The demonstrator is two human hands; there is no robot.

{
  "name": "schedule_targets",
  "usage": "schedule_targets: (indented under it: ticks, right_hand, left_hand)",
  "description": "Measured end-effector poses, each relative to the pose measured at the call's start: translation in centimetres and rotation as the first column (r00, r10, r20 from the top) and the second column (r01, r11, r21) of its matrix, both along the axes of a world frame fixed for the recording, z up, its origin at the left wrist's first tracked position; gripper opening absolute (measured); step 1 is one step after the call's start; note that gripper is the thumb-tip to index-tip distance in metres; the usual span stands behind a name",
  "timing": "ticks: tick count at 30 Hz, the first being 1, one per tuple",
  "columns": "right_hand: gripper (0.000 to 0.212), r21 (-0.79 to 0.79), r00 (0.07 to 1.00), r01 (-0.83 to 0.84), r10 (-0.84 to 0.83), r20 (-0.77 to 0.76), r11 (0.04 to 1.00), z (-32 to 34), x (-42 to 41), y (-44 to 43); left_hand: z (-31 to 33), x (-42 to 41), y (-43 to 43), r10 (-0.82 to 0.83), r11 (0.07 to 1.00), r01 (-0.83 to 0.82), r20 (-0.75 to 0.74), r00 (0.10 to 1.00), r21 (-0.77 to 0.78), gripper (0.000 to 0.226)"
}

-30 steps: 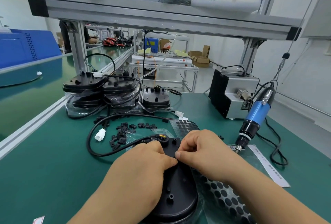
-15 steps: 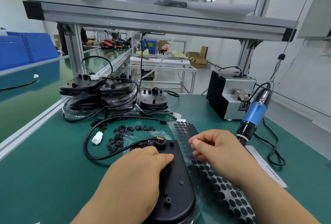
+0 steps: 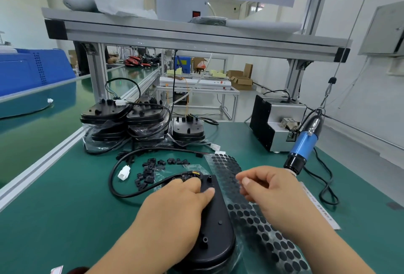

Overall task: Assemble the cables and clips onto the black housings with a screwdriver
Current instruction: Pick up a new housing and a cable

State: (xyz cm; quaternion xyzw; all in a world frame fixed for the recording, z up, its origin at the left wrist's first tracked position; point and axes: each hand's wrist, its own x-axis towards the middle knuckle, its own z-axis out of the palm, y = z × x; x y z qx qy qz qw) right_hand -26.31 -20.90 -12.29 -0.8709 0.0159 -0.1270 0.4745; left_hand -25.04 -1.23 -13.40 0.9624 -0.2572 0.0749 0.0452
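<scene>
A black housing (image 3: pixel 216 225) lies on the green mat in front of me. My left hand (image 3: pixel 175 210) rests flat on its left side, thumb stretched across the top. A black cable (image 3: pixel 112 178) with a white connector (image 3: pixel 124 173) loops from the housing's far end, where coloured wires enter. Several small black clips (image 3: pixel 148 173) lie scattered beyond it. My right hand (image 3: pixel 266 188) hovers over a clear sheet of black round pads (image 3: pixel 262 234), fingers curled, nothing visible in them. The blue electric screwdriver (image 3: pixel 302 144) hangs to the right, untouched.
Stacks of black housings (image 3: pixel 140 118) with cables stand at the back left in plastic bags. A black-and-silver screw feeder box (image 3: pixel 271 125) sits at the back right. A white label strip (image 3: pixel 321 210) lies right of the pad sheet. An aluminium frame shelf spans overhead.
My right hand has left the housing's top, where its fingers met my left thumb, and moved right over the pad sheet. The left hand stays on the housing.
</scene>
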Motion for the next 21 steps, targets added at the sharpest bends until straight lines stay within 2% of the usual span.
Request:
schedule_targets:
  ticks: [4,11,13,15,16,21]
  right_hand:
    - [0.024,-0.064,1.0,-0.015,0.015,0.009,0.998,-1.3,-1.1,0.9]
    - [0.024,-0.198,0.999,-0.009,0.019,0.048,0.98,-3.6,-2.0,1.8]
    - [0.027,-0.194,0.999,-0.006,0.014,0.041,0.981,-3.8,-2.2,1.9]
    - [0.033,-0.198,0.999,-0.024,0.03,0.027,0.98,-3.8,-2.4,2.1]
    - [0.037,-0.216,0.999,-0.029,0.036,0.027,0.976,-3.9,-2.5,2.2]
    - [0.04,-0.335,0.998,-0.059,0.064,0.004,0.94,-4.0,-2.9,2.9]
  left_hand:
    - [0.2,0.0,-0.3,-0.013,1.0,0.013,0.01,1.0,0.021,0.064]
    - [-0.1,-0.3,-0.6,0.072,0.997,-0.071,0.045,0.996,-0.025,0.052]
    - [-0.5,-0.2,-0.2,0.087,0.992,-0.08,0.067,0.994,-0.102,0.052]
    - [-0.9,-0.2,0.2,0.085,0.977,-0.067,0.079,0.993,-0.203,0.06]
    - [-1.0,-0.3,0.2,0.072,0.977,-0.055,0.077,0.994,-0.207,0.066]
    - [-0.1,0.5,-0.3,-0.014,0.999,0.011,0.083,0.996,0.038,0.06]
